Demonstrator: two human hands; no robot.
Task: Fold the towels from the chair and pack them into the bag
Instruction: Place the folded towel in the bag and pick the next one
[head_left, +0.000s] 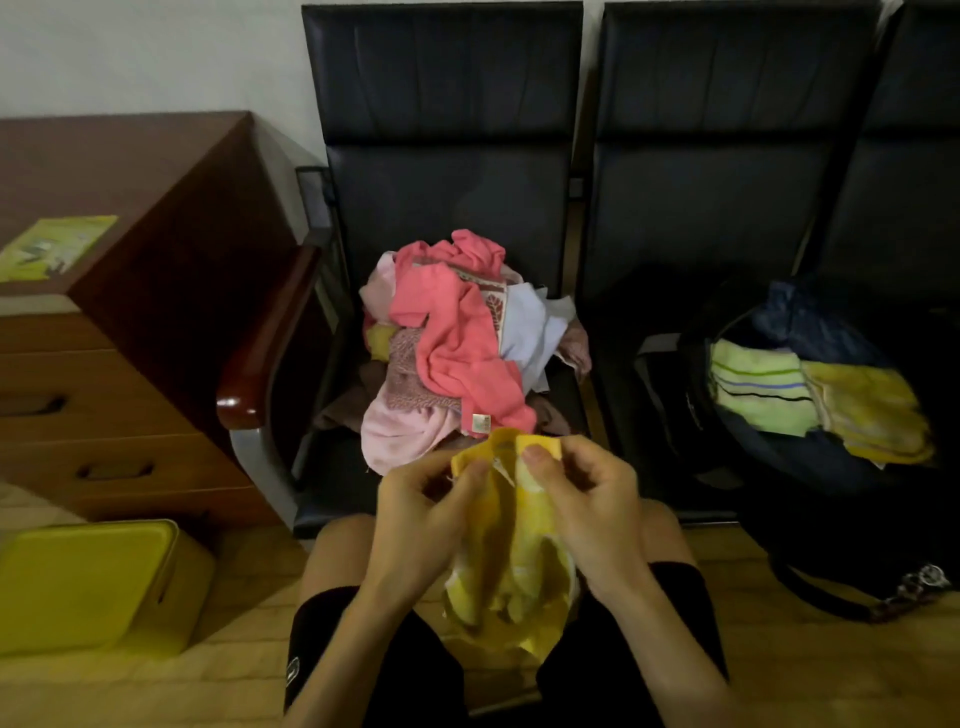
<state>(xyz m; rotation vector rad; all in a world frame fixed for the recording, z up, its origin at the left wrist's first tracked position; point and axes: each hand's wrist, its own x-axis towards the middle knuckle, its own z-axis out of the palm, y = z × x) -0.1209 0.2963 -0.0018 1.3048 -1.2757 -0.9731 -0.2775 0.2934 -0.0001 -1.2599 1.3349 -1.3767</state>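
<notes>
A yellow towel (511, 582) hangs crumpled between my knees. My left hand (421, 525) and my right hand (587, 499) both pinch its top edge, close together, in front of the chair. A heap of unfolded towels (457, 343), mostly coral pink, pale pink and white, lies on the seat of the black chair (447, 171). On the neighbouring seat to the right stands an open dark bag (779, 467). Inside it lie a folded green striped towel (756, 389) and a folded yellow towel (872, 410).
A brown wooden desk with drawers (119, 364) stands at the left, a yellow leaflet (52, 247) on top. A yellow box (88, 587) sits on the floor below it. The chair's wooden armrest (270, 332) juts out at the left. A wristwatch (919, 582) lies by the bag.
</notes>
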